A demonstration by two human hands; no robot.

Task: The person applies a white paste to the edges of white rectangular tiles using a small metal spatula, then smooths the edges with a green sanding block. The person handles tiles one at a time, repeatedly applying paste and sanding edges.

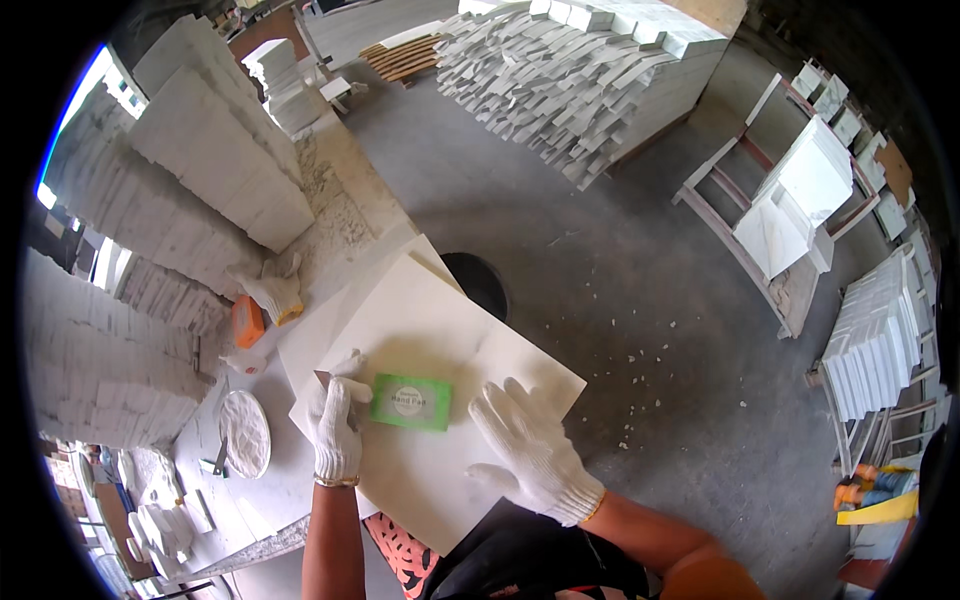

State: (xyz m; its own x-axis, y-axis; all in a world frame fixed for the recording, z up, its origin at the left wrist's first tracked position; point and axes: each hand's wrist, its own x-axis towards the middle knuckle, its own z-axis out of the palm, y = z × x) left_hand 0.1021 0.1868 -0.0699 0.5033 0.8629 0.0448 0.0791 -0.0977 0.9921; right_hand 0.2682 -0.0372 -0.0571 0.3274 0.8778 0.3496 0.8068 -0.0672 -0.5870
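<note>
A pale, smooth stone slab (460,340) lies at an angle in front of me, its right corner reaching past the table. My right hand (535,455), in a white knitted glove, rests on the slab's right part with fingers outstretched and nothing in it. My left hand (338,430), gloved likewise, is closed near the slab's left edge. A thin dark corner of something sticks out by its fingers; its kind is hidden. Between the hands lies a green rectangular pad (411,402) with a printed label, just right of my left fingers.
On the left table are a white-filled dish (244,435) with a putty knife (220,455), an orange block (247,322), a loose glove (273,287) and tall stone stacks (215,150). A black bucket (478,283) stands behind the slab. Racked slabs (800,200) stand right.
</note>
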